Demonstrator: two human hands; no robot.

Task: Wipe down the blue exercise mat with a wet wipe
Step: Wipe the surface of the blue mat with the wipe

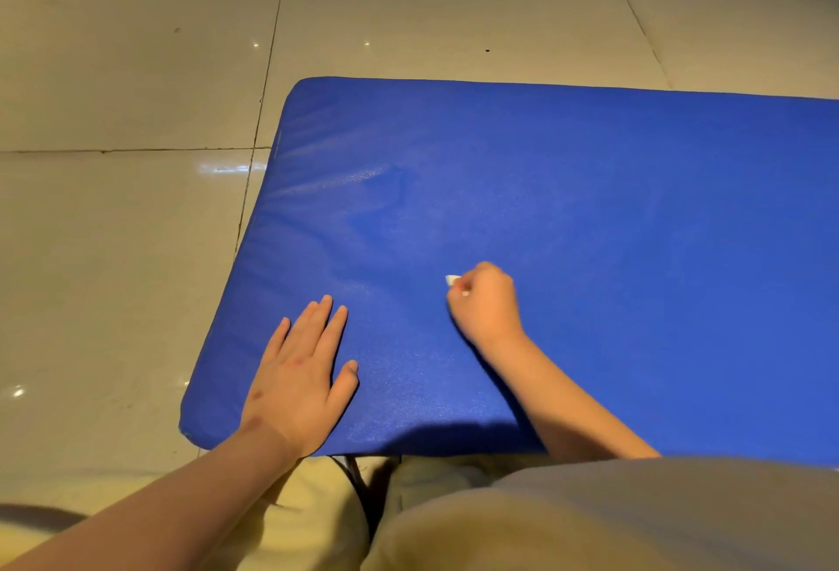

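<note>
Looking at where the wipe sits versus the rest of the mat, that's what the next stroke depends on. The blue exercise mat lies flat on the tiled floor, with its long axis running left to right. Its left end and both rounded left corners are in view, and the rest runs off past the right of the picture.

The right hand is curled into a fist on the mat, a bit in from the near edge. It's clamped on the wet wipe, which is bunched up so only a small white scrap pokes out on the left side of the fist. So most of the mat lies to the right of the wipe and toward the far edge, and the right hand is the nearer one for that.

The left hand is pressed flat near the near-left corner, fingers straight and slightly spread. My guess is it's pinning the mat down. It's the one thing I can see on the mat that a leftward stroke would bump into. There's a shiny, damp-looking patch toward the left end, so that bit probably got done.
</note>
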